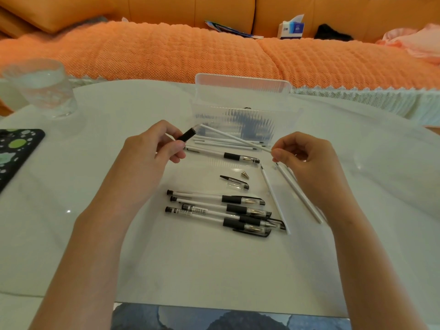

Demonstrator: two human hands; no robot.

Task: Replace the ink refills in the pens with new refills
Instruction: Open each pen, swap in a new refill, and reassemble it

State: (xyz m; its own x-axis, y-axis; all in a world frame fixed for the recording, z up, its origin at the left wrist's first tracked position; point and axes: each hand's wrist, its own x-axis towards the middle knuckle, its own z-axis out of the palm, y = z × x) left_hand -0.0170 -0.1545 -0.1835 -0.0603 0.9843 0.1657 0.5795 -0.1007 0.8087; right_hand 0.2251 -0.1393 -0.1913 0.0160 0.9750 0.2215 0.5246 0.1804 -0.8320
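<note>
**Two hands join a white refill w/ a pen barrel over a white table**

L hand point(147, 153) curls fingers and thumb round a pen barrel point(187, 135), its black grip end pointing up and to the R. R hand point(307, 158) pinches the near end of a thin white refill point(235, 138) betw. thumb and forefinger. The refill's other end meets the barrel mouth. Can't tell if it is going in or coming out.

Judged step: refill swap on this one pen, about mid-way. If going in, the next move needs the refill kept in line w/ the barrel and pushed straight. Then the brass tip cone point(245, 175) on the table goes back on, and the loose cap point(235, 182) beside it.

Just below the hands lies another pen point(223, 155). Behind it, loose refills point(226, 142) lie against a clear ribbed case point(240, 110), lid up. Nearer the person, four capped pens point(221, 210) lie side by side. Two spare refills point(273, 198) slant at R, one just beside the cap ends, one partly under the R wrist.

Room: bare table point(190, 270) is open L of the pens and toward the body, where the near edge runs. A water glass point(40, 86) stands far L, well apart. A dark patterned phone point(16, 153) sits at the L edge.
</note>
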